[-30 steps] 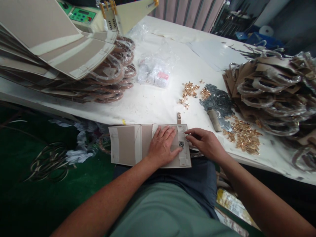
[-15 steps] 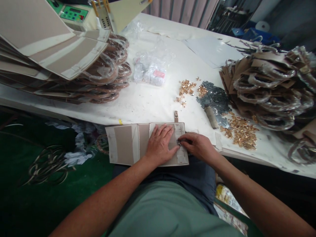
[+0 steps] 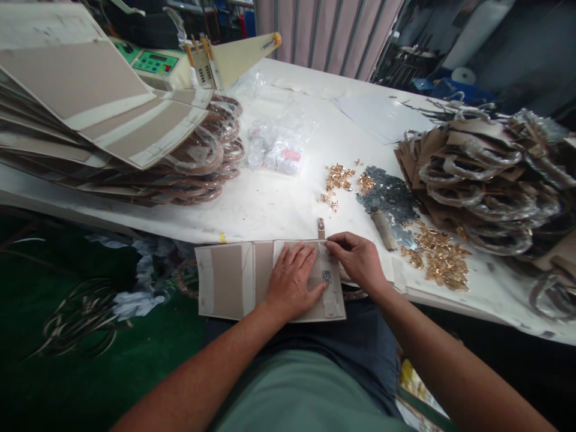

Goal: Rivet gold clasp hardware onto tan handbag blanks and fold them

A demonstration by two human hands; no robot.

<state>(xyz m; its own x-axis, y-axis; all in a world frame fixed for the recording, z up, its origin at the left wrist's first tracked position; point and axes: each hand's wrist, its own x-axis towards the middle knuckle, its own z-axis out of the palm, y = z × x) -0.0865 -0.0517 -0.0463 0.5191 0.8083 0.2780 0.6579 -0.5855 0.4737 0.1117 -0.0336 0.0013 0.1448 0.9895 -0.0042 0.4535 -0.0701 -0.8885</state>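
Fingers point(image 3: 295, 254) of the left hand point(image 3: 291, 282) rested flat, slightly spread, on the right half of the panel point(image 3: 227, 282), whose long axis ran left to right before the person. Near the panel's right edge lay a dark metal plate point(image 3: 326, 276), just beside the left thumb (so this hand was nearer). By the panel's upper right corner, the right hand point(image 3: 359, 259) kept its fingertips narrow, holding what I could not tell; the plate lay bodyward from them.

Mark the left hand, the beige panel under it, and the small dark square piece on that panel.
Left hand point(image 3: 292, 279): head view, back of the hand.
Beige panel point(image 3: 227, 279): head view, bare left section.
Dark square piece point(image 3: 326, 276): head view, its middle.
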